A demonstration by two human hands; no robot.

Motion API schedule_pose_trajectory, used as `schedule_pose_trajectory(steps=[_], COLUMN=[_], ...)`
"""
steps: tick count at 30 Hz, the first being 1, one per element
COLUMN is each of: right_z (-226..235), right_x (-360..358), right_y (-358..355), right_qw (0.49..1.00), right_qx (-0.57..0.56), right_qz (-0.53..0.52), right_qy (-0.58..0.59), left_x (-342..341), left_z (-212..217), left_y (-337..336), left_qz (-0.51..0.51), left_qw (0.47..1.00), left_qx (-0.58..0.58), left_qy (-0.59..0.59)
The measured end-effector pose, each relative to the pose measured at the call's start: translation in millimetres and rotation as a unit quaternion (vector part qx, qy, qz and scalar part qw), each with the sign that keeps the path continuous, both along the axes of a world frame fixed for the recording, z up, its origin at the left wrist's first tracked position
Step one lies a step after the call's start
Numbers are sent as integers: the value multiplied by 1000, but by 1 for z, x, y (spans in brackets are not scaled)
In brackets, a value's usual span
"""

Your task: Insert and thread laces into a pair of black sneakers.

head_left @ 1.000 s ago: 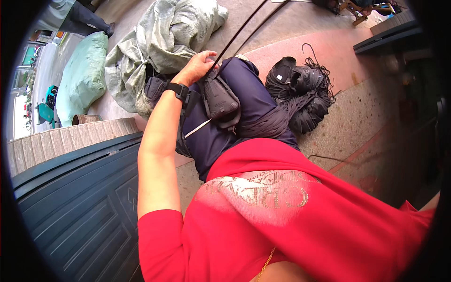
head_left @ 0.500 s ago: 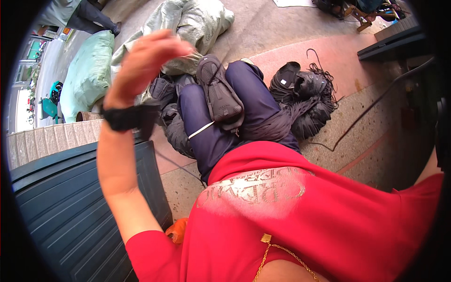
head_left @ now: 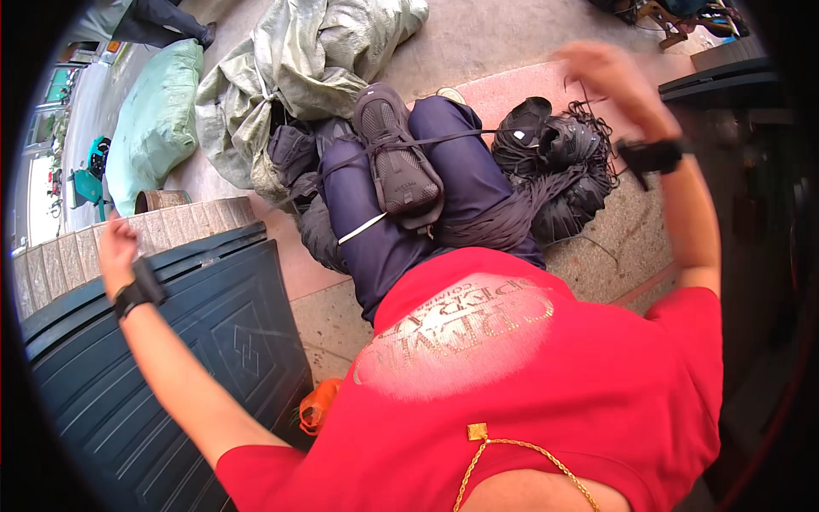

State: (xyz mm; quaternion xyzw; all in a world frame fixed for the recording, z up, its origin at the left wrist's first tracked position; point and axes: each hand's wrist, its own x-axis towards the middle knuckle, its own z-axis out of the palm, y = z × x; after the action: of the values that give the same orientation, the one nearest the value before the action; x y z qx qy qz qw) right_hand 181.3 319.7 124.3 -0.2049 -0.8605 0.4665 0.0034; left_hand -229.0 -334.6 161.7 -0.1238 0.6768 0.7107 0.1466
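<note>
A dark brown shoe (head_left: 401, 162) lies toe toward me on my lap, between my thighs. Its dark lace (head_left: 465, 135) stretches over both thighs, to the left and to the right. My left hand (head_left: 119, 250) is raised at the far left, above the blue panelled door, fingers curled; whatever they may hold is too small to make out. High on the right, my right hand (head_left: 610, 81) is blurred by motion, so its fingers cannot be read. A thin white strip (head_left: 363, 229) lies on my left thigh. A bundle of dark laces (head_left: 503, 218) drapes over my right thigh.
Black shoes (head_left: 572, 158) with tangled laces are heaped on my right, and more dark shoes (head_left: 294, 154) on my left. Large woven sacks (head_left: 316, 51) stand ahead. A blue door (head_left: 188, 341) and an orange bag (head_left: 317, 405) are on my left. Another person's leg (head_left: 171, 21) shows far left.
My left hand has swung out from above the sacks to the far left. The right hand has come into view at upper right. The lace now crosses both thighs.
</note>
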Motion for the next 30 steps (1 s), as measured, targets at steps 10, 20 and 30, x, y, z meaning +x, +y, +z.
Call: schedule_pose_trajectory(steps=[10, 20, 30], right_z=[-145, -149, -143], right_x=[-79, -90, -99], right_y=[-155, -159, -167], right_qw=[924, 915, 857], right_qx=[264, 325, 409], right_qz=[258, 203, 296], right_qy=[102, 124, 104], left_x=[197, 237, 243], left_z=[-128, -141, -143], left_y=[276, 302, 290], left_qz=[-374, -403, -357], left_qw=[914, 877, 916], left_qx=[11, -249, -183], left_qy=[-159, 86, 22])
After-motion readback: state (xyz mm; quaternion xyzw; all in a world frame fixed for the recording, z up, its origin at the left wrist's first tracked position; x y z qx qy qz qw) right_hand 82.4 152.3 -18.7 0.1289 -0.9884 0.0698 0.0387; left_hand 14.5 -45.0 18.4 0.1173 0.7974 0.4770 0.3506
